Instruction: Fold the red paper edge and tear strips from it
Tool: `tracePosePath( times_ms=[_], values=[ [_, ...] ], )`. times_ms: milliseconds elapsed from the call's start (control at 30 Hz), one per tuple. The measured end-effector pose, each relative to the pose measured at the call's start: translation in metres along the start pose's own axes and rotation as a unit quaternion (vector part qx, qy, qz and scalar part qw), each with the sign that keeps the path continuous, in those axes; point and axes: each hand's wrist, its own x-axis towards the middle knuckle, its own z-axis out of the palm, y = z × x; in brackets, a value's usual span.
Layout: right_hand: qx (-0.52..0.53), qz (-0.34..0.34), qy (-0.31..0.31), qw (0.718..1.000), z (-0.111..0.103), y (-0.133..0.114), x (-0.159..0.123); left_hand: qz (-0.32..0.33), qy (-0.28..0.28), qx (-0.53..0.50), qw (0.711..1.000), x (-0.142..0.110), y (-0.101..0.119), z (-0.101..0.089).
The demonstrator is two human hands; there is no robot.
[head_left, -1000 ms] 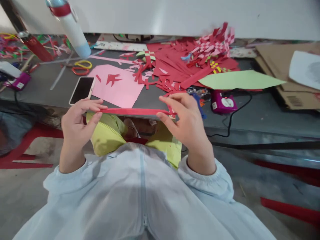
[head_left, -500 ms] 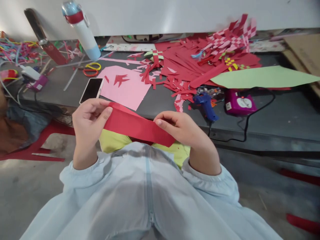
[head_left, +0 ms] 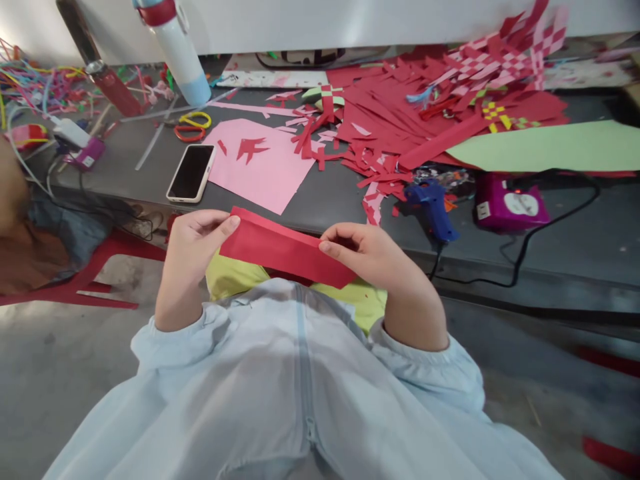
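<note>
A folded piece of red paper (head_left: 285,251) stretches between my two hands, above my lap and just off the table's near edge. My left hand (head_left: 197,250) pinches its upper left corner between thumb and fingers. At the right part of its top edge, my right hand (head_left: 367,257) grips it the same way, thumb in front. A narrow fold runs along the paper's upper edge. Beyond it on the table lies a pink paper sheet (head_left: 265,173) with small red scraps on it. A phone (head_left: 192,173) rests beside that sheet's left edge.
Red and yellow scissors (head_left: 193,125) lie behind the phone. A heap of red paper strips (head_left: 385,113) spreads across the back. On the right are a blue glue gun (head_left: 434,208), a purple power block (head_left: 513,203) with a cord, and a green sheet (head_left: 550,148). A bottle (head_left: 183,60) stands at the back left.
The view has shifted, so the table's things sit further right. Both hands keep their pinch on the red paper, and the fold along its top edge now shows wider.
</note>
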Motion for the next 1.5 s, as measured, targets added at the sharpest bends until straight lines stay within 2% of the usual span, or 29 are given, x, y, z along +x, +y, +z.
tracePosePath(
  times_ms=[100, 267, 333, 467, 600, 800, 900, 967, 1033, 1200, 1367, 1500],
  values=[
    [0.02, 0.03, -0.016, 0.999, -0.005, 0.001, -0.003, 0.011, 0.011, 0.042, 0.999, 0.001, -0.006, -0.004],
    [0.017, 0.058, -0.04, 0.997, -0.014, 0.001, -0.011, -0.007, 0.053, 0.022, 0.998, 0.002, -0.019, -0.012],
    [0.013, 0.068, -0.03, 0.997, -0.014, 0.003, -0.013, -0.03, 0.077, 0.019, 0.996, 0.0, -0.022, -0.013],
    [0.068, 0.089, 0.02, 0.994, -0.009, 0.011, -0.014, -0.067, 0.096, 0.012, 0.993, -0.005, -0.022, -0.013],
    [0.098, 0.069, 0.058, 0.991, -0.004, 0.018, -0.014, -0.1, 0.107, -0.026, 0.989, -0.008, -0.023, -0.011],
    [0.096, 0.073, 0.069, 0.99, -0.004, 0.026, -0.016, -0.111, 0.047, -0.094, 0.988, -0.008, -0.029, -0.01],
    [0.059, 0.078, 0.031, 0.995, -0.007, 0.028, -0.019, -0.107, 0.022, -0.104, 0.988, -0.008, -0.028, -0.007],
    [0.03, 0.076, -0.002, 0.997, -0.009, 0.028, -0.02, -0.1, 0.019, -0.105, 0.989, -0.007, -0.025, -0.004],
    [0.005, 0.068, -0.005, 0.998, -0.008, 0.027, -0.021, -0.091, 0.028, -0.099, 0.991, -0.006, -0.023, 0.001],
    [-0.051, 0.01, 0.068, 0.996, 0.004, 0.02, -0.017, -0.063, 0.022, -0.062, 0.996, -0.006, -0.013, 0.015],
    [-0.108, -0.06, 0.057, 0.991, 0.017, 0.002, -0.006, -0.054, -0.037, -0.031, 0.997, -0.016, 0.0, 0.033],
    [-0.092, -0.086, 0.05, 0.991, 0.023, -0.006, 0.001, -0.045, -0.082, -0.032, 0.995, -0.023, 0.007, 0.043]
  ],
)
